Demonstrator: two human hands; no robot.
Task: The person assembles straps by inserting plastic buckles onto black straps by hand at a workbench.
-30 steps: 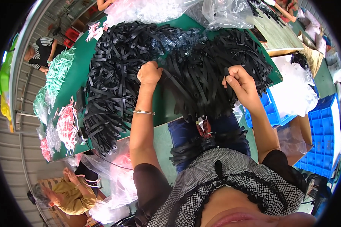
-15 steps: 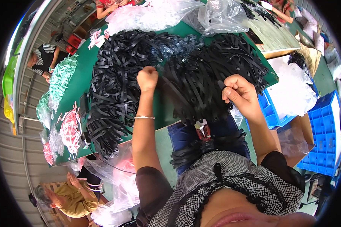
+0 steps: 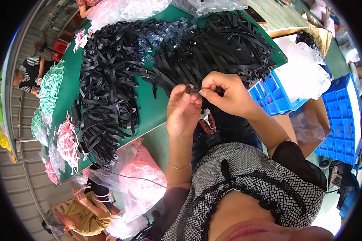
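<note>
one black strap (image 3: 195, 91) spans your left hand (image 3: 184, 114) and right hand (image 3: 228, 95), each pinched closed on it, near the edge of the bench (image 3: 151, 110); if either fingertip grip loosens, it could slip into your lap (image 3: 239, 134).

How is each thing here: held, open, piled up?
Left hand: closed on a black strap
Right hand: pinching the black strap
Black strap: held between both hands
Other black straps: piled on the green table
Mint-green strips: heaped
Cardboard box: open, clear plastic inside
Blue crate: open, partly under white plastic
</note>
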